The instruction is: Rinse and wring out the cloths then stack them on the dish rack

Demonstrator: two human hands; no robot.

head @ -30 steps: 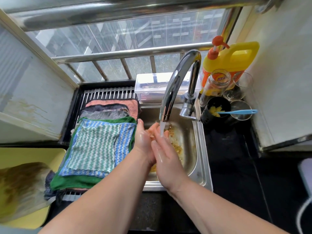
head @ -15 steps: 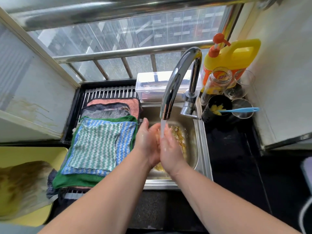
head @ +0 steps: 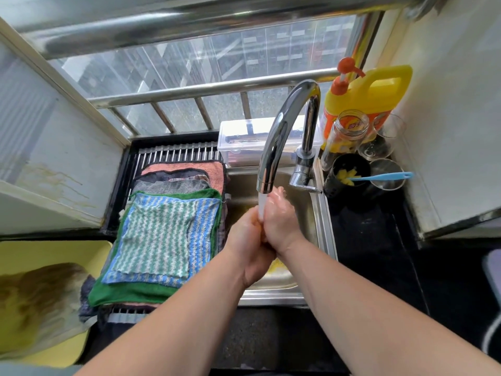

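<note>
Cloths (head: pixel 160 234) flat; long axis toward window (head: pixel 189 63)

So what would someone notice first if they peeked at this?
Right in the middle, the left hand and right hand press together under water running from the shiny tap over the sink. To their left, a bright pile of cloths lies on the dish rack, with a blue and green striped one on top. At the back right stands a big yellow bottle with an orange pump.
</note>
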